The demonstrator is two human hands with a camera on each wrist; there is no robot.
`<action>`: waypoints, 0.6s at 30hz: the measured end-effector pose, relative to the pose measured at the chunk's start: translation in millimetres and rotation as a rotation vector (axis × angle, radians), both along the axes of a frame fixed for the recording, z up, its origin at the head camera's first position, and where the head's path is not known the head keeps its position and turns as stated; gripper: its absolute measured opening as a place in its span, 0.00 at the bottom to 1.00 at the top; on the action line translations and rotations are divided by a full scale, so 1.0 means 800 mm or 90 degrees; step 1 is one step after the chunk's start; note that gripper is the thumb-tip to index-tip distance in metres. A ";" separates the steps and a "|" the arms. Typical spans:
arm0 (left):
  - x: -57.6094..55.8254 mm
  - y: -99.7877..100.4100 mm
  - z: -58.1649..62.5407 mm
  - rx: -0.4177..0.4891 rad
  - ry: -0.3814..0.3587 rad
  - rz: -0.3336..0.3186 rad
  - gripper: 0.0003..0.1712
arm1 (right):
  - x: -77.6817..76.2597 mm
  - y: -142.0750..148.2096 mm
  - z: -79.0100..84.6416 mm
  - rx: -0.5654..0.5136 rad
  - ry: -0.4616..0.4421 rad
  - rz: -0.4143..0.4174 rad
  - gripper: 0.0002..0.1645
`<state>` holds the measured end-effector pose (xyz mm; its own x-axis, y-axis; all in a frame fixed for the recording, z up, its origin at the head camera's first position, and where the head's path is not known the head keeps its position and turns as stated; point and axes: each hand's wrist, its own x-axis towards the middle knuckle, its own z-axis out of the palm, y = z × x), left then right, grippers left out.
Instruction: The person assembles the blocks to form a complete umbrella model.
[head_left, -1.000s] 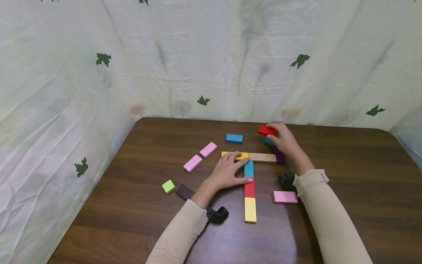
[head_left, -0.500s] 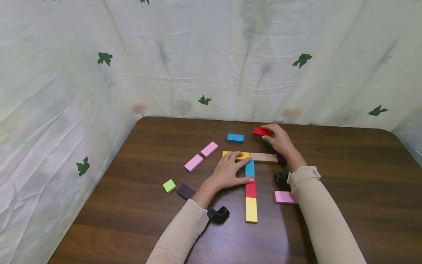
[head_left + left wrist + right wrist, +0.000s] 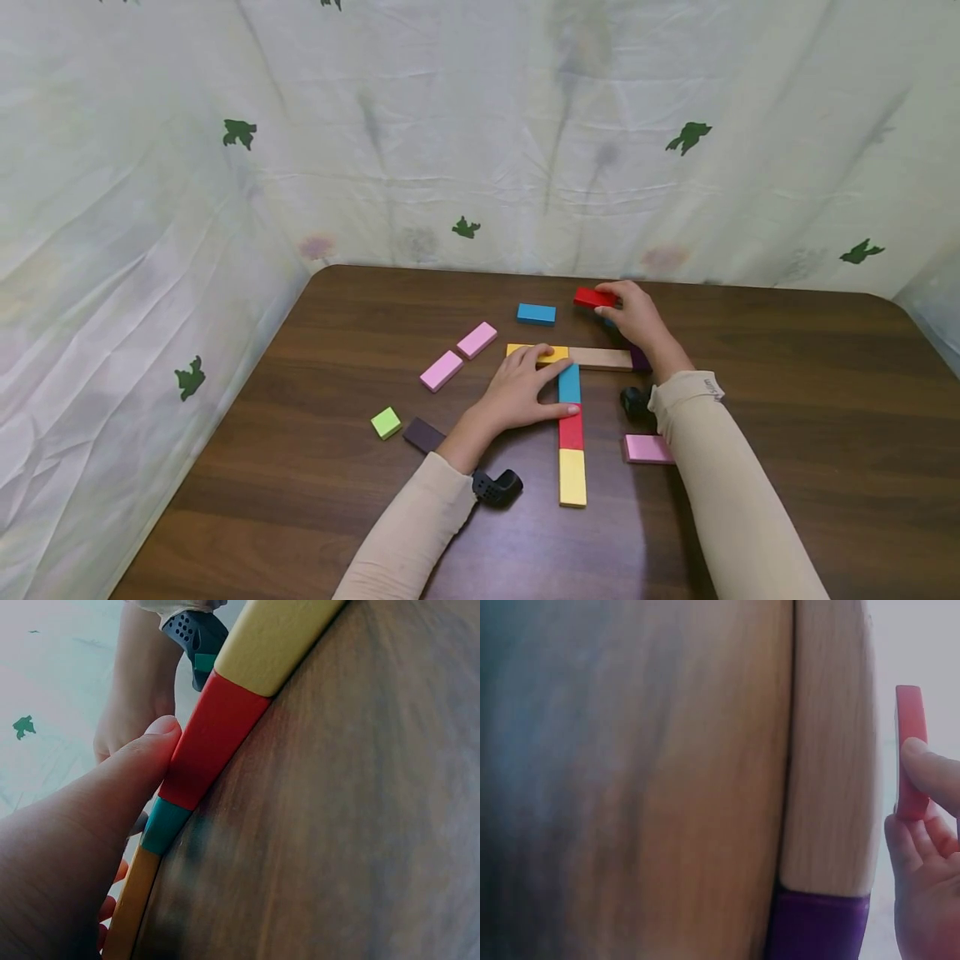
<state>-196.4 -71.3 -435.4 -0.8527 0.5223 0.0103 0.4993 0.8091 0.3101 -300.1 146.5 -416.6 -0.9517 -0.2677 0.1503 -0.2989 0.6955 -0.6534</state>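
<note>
My right hand point(image 3: 637, 321) pinches a red block point(image 3: 592, 297) by its right end near the table's far edge; the right wrist view shows the thumb point(image 3: 922, 761) on its face. Partly hidden below this hand is a blue block point(image 3: 610, 322). My left hand point(image 3: 512, 395) rests with spread fingers over a row of blocks. Its fingertips touch the orange-yellow block point(image 3: 559, 352), and its thumb lies at a red block point(image 3: 571, 435) just below a blue one point(image 3: 569, 387). A pale yellow block point(image 3: 572, 479) ends this row; a plain wooden block point(image 3: 600, 358) and a purple block point(image 3: 640, 361) extend rightward.
Behind the row lies another blue block point(image 3: 536, 314). Two pink blocks point(image 3: 477, 340), a lime green block point(image 3: 386, 422) and a dark block point(image 3: 423, 434) are at left. A third pink block point(image 3: 647, 449) sits partly under the right sleeve. Cloth hangs behind the table point(image 3: 262, 500).
My right hand has shifted a little to the left with the red block, mostly in the first half second. The left hand and the row of blocks stay in place.
</note>
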 end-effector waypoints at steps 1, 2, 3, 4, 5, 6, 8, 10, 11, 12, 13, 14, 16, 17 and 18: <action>0.000 0.000 0.000 0.001 0.000 0.000 0.44 | 0.000 0.000 0.000 -0.001 -0.001 0.001 0.24; 0.000 0.000 0.000 0.001 0.000 -0.001 0.44 | 0.000 -0.001 -0.001 -0.003 -0.003 0.001 0.24; 0.000 0.000 0.000 0.002 0.001 -0.001 0.44 | 0.000 -0.001 -0.001 -0.004 -0.002 0.003 0.24; 0.000 0.000 0.000 0.003 0.001 -0.001 0.44 | 0.000 -0.002 -0.002 -0.005 -0.002 0.004 0.23; 0.000 0.000 0.000 0.004 0.001 -0.002 0.44 | 0.000 -0.002 -0.002 -0.006 -0.004 0.005 0.23; 0.000 0.000 0.000 0.005 0.002 -0.003 0.44 | 0.000 -0.003 -0.003 -0.009 -0.004 0.005 0.23; 0.000 -0.001 0.000 0.007 0.004 -0.004 0.44 | 0.000 -0.004 -0.004 -0.011 -0.005 0.008 0.23; 0.000 -0.001 -0.001 0.008 0.005 -0.005 0.44 | 0.000 -0.004 -0.004 -0.013 -0.006 0.011 0.23; 0.000 -0.001 -0.001 0.008 0.006 -0.006 0.44 | 0.000 -0.005 -0.004 -0.015 -0.007 0.012 0.23; 0.000 -0.001 -0.001 0.008 0.007 -0.006 0.44 | 0.000 -0.005 -0.004 -0.017 -0.009 0.014 0.23; 0.000 -0.001 -0.001 0.008 0.007 -0.005 0.44 | 0.000 -0.005 -0.005 -0.018 -0.010 0.015 0.23; 0.000 -0.001 -0.001 0.008 0.006 -0.005 0.44 | 0.000 -0.005 -0.005 -0.018 -0.010 0.017 0.23; 0.000 -0.001 0.000 0.008 0.006 -0.004 0.44 | 0.000 -0.005 -0.005 -0.018 -0.012 0.019 0.23; 0.000 -0.001 -0.001 0.007 0.005 -0.004 0.44 | -0.001 -0.005 -0.006 -0.017 -0.012 0.019 0.23; 0.000 0.000 -0.001 0.007 0.004 -0.003 0.44 | -0.001 -0.005 -0.006 -0.017 -0.013 0.020 0.23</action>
